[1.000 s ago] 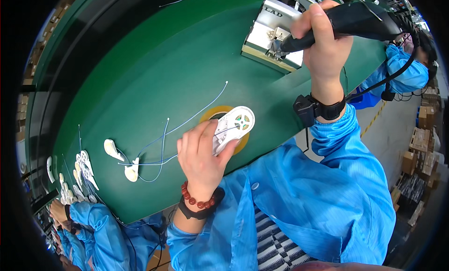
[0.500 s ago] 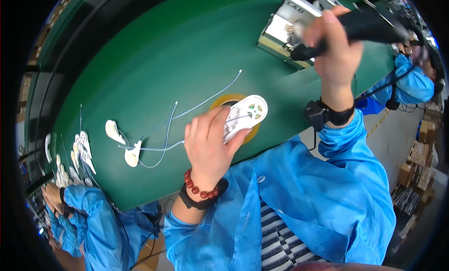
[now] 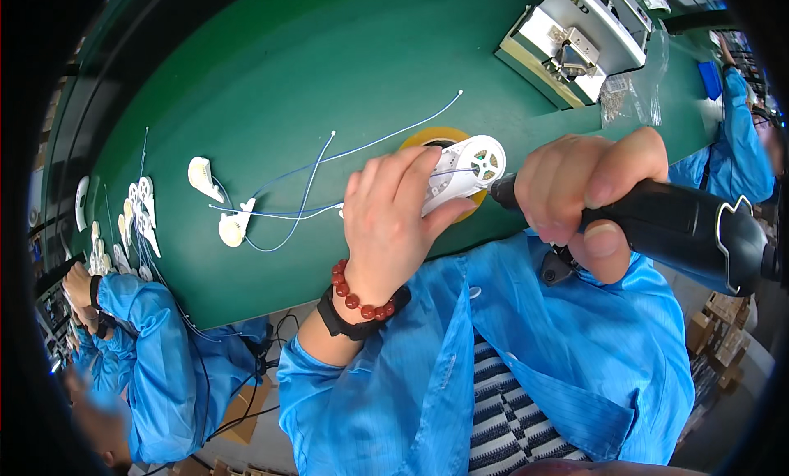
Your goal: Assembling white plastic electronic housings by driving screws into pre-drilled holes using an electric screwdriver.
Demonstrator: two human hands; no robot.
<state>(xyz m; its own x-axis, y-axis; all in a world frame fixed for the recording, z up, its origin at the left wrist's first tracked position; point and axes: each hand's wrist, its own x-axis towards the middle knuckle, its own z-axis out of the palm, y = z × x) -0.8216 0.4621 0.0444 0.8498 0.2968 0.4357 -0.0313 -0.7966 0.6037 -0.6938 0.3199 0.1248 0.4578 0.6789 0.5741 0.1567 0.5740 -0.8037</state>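
My left hand grips a white plastic housing with a round end that holds a spoked disc. A thin blue-grey cable lies beside that hand. Under the housing sits a yellow ring, like a tape roll, on the green table. My right hand is wrapped around a black electric screwdriver, held nearly level. The screwdriver's nose is beside the housing's round end; whether its tip touches cannot be made out.
A metal screw feeder stands at the far right, with a clear bag of small screws by it. White cabled parts lie left on the green table; more white parts lie farther left. Co-workers in blue sleeves sit on both sides.
My right hand has brought the screwdriver from the screw feeder down and toward me, to the housing's round end. My left hand keeps its hold on the housing. The whole view has shifted.
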